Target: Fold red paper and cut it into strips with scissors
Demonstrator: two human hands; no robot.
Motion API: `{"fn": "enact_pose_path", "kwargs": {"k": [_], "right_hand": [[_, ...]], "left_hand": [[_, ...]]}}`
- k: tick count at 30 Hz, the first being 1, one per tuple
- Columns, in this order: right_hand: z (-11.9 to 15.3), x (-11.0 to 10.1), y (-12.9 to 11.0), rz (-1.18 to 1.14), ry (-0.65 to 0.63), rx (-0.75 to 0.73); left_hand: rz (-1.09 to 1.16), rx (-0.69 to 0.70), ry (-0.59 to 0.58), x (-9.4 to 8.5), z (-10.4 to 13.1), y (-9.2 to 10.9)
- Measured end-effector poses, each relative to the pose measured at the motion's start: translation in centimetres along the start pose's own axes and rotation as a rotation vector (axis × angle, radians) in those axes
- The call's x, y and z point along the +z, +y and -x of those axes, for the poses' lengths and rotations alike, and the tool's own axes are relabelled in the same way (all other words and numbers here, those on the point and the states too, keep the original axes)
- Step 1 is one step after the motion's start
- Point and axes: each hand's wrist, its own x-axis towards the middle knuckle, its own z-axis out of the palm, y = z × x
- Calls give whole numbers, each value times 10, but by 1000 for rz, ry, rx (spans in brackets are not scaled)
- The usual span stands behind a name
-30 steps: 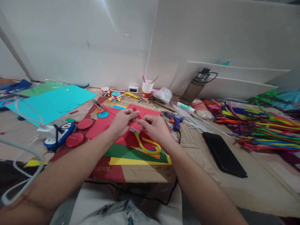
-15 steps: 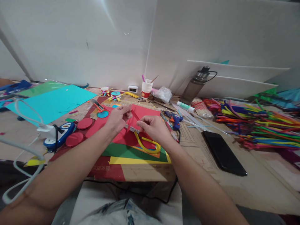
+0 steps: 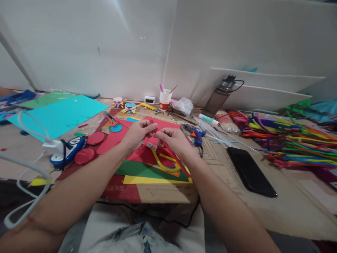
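A narrow red paper strip point(image 3: 153, 127) is pinched between the fingertips of my left hand point(image 3: 139, 133) and my right hand point(image 3: 171, 140), which are close together. Part of the strip is covered by the fingers. Below them, scissors with yellow handles point(image 3: 168, 169) lie on red paper point(image 3: 113, 141), their blades partly hidden. Green paper point(image 3: 129, 168) and yellow paper point(image 3: 131, 180) stick out beneath the red sheet.
Red discs point(image 3: 84, 156), a blue-white device point(image 3: 71, 150) and a utility knife point(image 3: 111, 119) sit left. To the right are a blue glue gun point(image 3: 198, 137), a black phone point(image 3: 251, 172), a bottle point(image 3: 218, 96) and pipe cleaners point(image 3: 286, 140). Behind stands a paper cup point(image 3: 165, 100).
My hands have drawn closer together at the fingertips. The red strip between them has shifted, and less of it shows. Things on the table stay where they were.
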Motion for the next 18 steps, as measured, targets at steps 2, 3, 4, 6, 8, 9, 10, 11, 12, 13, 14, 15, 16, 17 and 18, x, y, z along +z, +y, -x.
{"fn": "enact_pose_path", "kwargs": {"k": [2,3,4,6,8,9,10,11,12,13,14,15,16,17,18], "right_hand": [[0,0,-1,38,-7,-10],[0,-1,-1,54,-8,-4],[0,-1,0,61,-8,8],[0,-2,1,67,-16,30],[0,-2,2,68,-23,23],[-1,-2,3,67,-25,11],[-1,-2,3,65,-26,-2],[-1,-2,3,64,-25,-11],[-1,-1,4,65,-21,-12],[-1,-1,4,70,-18,-11],[-1,-1,4,80,-14,-9],[-1,0,5,90,-9,-8],[-2,0,5,100,-6,-7],[-2,0,5,107,-4,-7],[-2,0,5,112,-4,-7]], "left_hand": [[-40,20,-10,-1,0,0],[-66,27,-21,-1,1,0],[-94,32,-29,-1,1,0],[-130,24,-37,-1,2,0],[-113,2,-36,0,3,1],[-85,-8,-34,1,3,1],[-52,-16,-32,1,3,2],[-20,-21,-30,1,3,2],[6,-22,-22,1,2,2],[23,-19,-11,1,2,2],[34,-14,2,1,1,2],[39,-7,14,1,1,2],[42,0,25,1,0,2],[44,4,33,1,0,2],[46,5,40,1,0,2]]}}
